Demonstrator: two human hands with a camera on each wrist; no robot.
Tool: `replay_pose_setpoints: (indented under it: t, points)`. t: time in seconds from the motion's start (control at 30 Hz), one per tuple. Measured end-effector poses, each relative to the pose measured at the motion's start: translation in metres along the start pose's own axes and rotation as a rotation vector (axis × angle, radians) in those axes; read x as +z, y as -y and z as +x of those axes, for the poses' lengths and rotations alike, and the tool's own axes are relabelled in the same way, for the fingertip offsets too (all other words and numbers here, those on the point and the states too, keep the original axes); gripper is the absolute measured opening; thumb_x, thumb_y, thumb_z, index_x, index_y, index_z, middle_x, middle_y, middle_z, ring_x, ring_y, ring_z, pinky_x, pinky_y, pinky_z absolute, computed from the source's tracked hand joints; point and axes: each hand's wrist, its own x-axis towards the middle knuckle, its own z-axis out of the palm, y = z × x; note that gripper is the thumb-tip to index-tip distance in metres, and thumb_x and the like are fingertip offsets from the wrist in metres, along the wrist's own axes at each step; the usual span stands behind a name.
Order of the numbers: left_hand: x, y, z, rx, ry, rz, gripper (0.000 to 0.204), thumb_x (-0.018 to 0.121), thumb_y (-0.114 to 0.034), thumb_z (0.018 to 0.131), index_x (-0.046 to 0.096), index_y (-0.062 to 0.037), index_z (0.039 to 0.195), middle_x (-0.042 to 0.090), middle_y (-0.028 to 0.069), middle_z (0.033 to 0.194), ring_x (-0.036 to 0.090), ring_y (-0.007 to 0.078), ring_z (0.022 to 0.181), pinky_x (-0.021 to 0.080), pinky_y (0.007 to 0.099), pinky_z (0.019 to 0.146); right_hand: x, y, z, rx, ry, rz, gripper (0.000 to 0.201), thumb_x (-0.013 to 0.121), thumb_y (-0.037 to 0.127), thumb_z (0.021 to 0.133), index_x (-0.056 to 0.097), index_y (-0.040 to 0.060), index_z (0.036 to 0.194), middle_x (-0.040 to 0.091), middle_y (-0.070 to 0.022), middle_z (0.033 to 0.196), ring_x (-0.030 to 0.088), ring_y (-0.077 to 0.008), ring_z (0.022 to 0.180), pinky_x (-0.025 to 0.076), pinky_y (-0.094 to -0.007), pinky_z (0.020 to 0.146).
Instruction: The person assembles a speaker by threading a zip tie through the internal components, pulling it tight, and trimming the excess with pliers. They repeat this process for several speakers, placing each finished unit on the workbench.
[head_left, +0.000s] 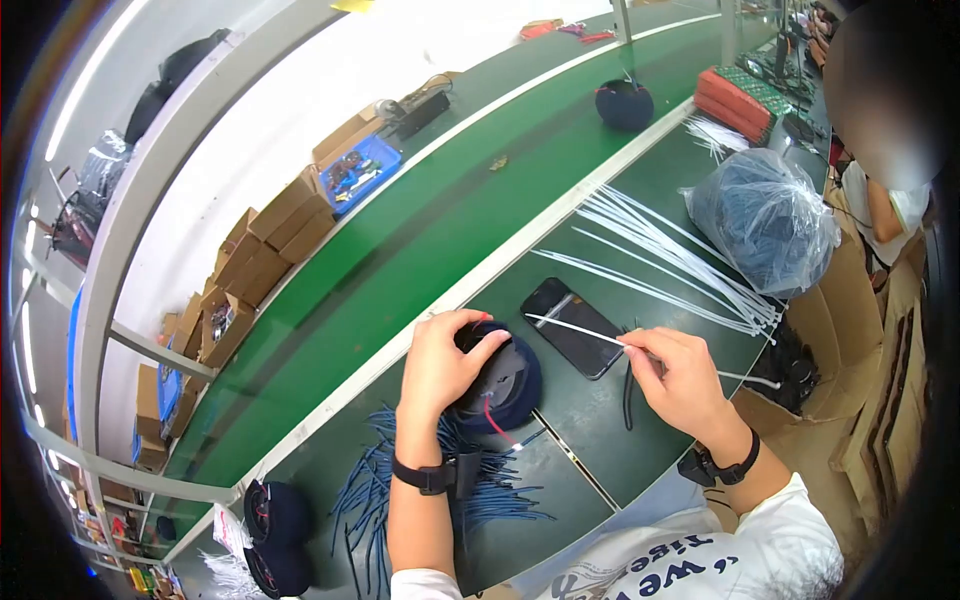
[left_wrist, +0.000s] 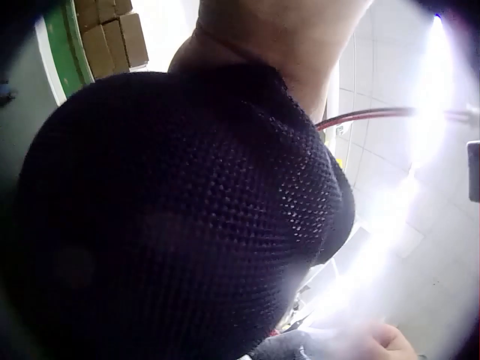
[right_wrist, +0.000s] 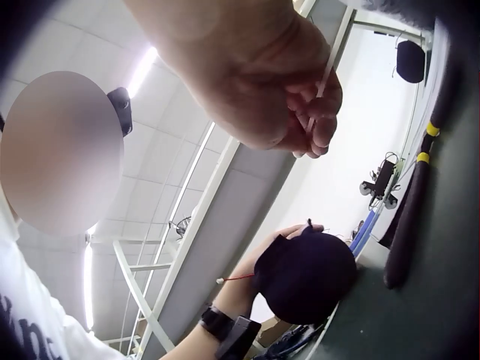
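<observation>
My left hand (head_left: 440, 365) grips a round, dark-blue mesh-covered piece (head_left: 520, 395) by its upper rim, fingers and thumb curled over the edge. Its open grey inner side faces up, and a thin red wire (head_left: 490, 412) with a white connector trails from it. In the left wrist view the mesh (left_wrist: 187, 225) fills most of the picture and hides the fingers. Between thumb and fingertips, my right hand (head_left: 672, 378) pinches a white zip tie (head_left: 560, 324) that points left over a black phone (head_left: 590, 358). The right wrist view shows the same tie (right_wrist: 326, 75) crossing the fingers.
White zip ties (head_left: 690, 275) lie fanned out beyond the phone, beside a plastic-bagged bundle (head_left: 765, 225). Blue cut tubes (head_left: 365, 480) spread under my left forearm. Another round piece (head_left: 624, 105) sits on the green conveyor (head_left: 480, 215). A dark-handled tool (right_wrist: 409, 217) lies near my right hand.
</observation>
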Motion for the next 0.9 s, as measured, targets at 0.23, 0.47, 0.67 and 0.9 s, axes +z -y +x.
replay_pose_setpoints:
  t: [0.23, 0.47, 0.67, 0.9]
  points:
    - [-0.010, 0.014, -0.003, 0.015, 0.073, -0.193, 0.017, 0.079, -0.010, 0.093, 0.079, 0.0002, 0.107, 0.079, 0.0149, 0.098, 0.076, 0.0263, 0.088, 0.060, 0.0362, 0.083, 0.017, 0.001, -0.004, -0.051, 0.012, -0.019, 0.010, 0.077, 0.009, 0.095, 0.080, 0.0070, 0.105, 0.070, -0.0105, 0.078, 0.062, -0.0253, 0.058, 0.049, -0.0369, 0.056]
    - [-0.009, 0.015, -0.005, 0.050, 0.066, -0.198, 0.015, 0.077, -0.010, 0.094, 0.077, 0.0013, 0.105, 0.079, 0.0134, 0.096, 0.075, 0.0240, 0.086, 0.059, 0.0350, 0.082, 0.021, 0.003, 0.005, -0.061, 0.057, -0.027, 0.010, 0.077, 0.010, 0.095, 0.080, 0.0071, 0.104, 0.069, -0.0102, 0.076, 0.062, -0.0260, 0.058, 0.049, -0.0373, 0.057]
    - [-0.012, 0.013, -0.005, 0.027, 0.097, -0.213, 0.016, 0.077, -0.011, 0.095, 0.077, 0.0008, 0.106, 0.079, 0.0131, 0.095, 0.074, 0.0227, 0.085, 0.058, 0.0337, 0.079, 0.024, 0.001, 0.011, -0.078, 0.059, -0.005, 0.011, 0.077, 0.010, 0.095, 0.080, 0.0067, 0.105, 0.071, -0.0110, 0.080, 0.064, -0.0270, 0.061, 0.050, -0.0380, 0.059]
    - [-0.011, 0.014, -0.006, 0.053, 0.094, -0.222, 0.015, 0.077, -0.011, 0.095, 0.078, 0.0001, 0.106, 0.078, 0.0133, 0.096, 0.073, 0.0233, 0.083, 0.056, 0.0339, 0.077, 0.026, 0.001, 0.014, -0.089, 0.079, -0.020, 0.011, 0.077, 0.009, 0.095, 0.080, 0.0072, 0.104, 0.072, -0.0107, 0.082, 0.066, -0.0282, 0.066, 0.051, -0.0387, 0.061]
